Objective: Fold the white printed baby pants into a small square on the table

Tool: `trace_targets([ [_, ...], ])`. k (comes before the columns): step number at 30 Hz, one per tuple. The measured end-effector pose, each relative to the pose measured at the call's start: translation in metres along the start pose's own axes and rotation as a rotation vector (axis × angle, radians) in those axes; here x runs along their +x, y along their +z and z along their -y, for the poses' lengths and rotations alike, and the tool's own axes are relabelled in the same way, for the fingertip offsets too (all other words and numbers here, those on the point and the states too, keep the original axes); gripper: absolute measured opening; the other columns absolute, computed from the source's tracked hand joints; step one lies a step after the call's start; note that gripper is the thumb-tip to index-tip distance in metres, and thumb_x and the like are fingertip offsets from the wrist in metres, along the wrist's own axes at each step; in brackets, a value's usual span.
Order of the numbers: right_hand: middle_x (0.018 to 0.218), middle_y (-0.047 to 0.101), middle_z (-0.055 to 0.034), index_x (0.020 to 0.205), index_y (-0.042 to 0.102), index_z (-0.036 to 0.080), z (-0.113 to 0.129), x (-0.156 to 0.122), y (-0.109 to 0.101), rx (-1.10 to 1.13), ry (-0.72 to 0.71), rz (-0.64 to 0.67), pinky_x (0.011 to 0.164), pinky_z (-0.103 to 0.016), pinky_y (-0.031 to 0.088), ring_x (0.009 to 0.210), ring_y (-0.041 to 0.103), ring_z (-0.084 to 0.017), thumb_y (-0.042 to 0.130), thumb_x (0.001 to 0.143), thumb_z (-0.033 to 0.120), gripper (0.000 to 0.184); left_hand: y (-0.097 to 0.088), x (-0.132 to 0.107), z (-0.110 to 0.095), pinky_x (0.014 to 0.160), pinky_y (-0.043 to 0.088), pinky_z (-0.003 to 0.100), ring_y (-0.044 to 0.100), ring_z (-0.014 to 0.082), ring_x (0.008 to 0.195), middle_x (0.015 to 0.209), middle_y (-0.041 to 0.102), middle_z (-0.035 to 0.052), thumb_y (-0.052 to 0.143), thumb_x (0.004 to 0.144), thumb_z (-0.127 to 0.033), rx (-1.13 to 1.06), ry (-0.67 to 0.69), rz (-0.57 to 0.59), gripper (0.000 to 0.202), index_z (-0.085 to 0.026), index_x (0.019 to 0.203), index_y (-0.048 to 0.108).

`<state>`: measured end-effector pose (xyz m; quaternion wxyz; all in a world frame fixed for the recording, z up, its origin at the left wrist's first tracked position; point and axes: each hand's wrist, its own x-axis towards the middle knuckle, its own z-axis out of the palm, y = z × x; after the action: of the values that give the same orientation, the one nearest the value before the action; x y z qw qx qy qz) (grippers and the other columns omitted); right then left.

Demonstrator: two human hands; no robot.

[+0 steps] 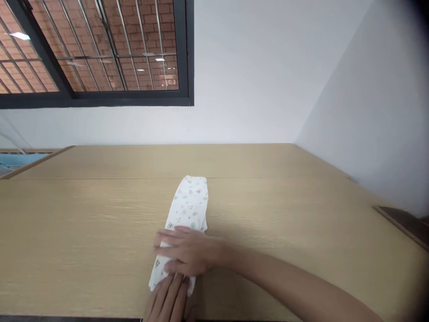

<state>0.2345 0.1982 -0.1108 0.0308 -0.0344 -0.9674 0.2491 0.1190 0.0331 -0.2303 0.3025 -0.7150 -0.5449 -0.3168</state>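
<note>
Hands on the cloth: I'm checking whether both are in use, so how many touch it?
2. The right hand lies flat across the cloth near its middle; the left hand presses its near end at the table edge.

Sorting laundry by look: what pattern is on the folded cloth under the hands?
White cloth with small scattered printed motifs, seen in the head view.

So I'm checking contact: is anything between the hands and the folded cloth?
Nothing visible. The right hand lies flat across the folded cloth, and the left hand touches its near end on the table.
</note>
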Motion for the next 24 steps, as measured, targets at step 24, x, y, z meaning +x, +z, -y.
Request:
trace_targets([
  [24,0.164,0.025,-0.0126,0.157,0.032,0.013,-0.150,0.002,-0.064,-0.411,0.336,-0.151,0.124,-0.048,0.020,0.152,0.024,-0.029,0.031,0.105,0.050,0.064,-0.004,0.038,-0.029,0.081,0.055,0.024,0.072,0.0150,0.100,0.116,0.076,0.0016,0.051,0.096,-0.017,-0.074,0.213,0.020,0.032,-0.025,0.122,0.068],
])
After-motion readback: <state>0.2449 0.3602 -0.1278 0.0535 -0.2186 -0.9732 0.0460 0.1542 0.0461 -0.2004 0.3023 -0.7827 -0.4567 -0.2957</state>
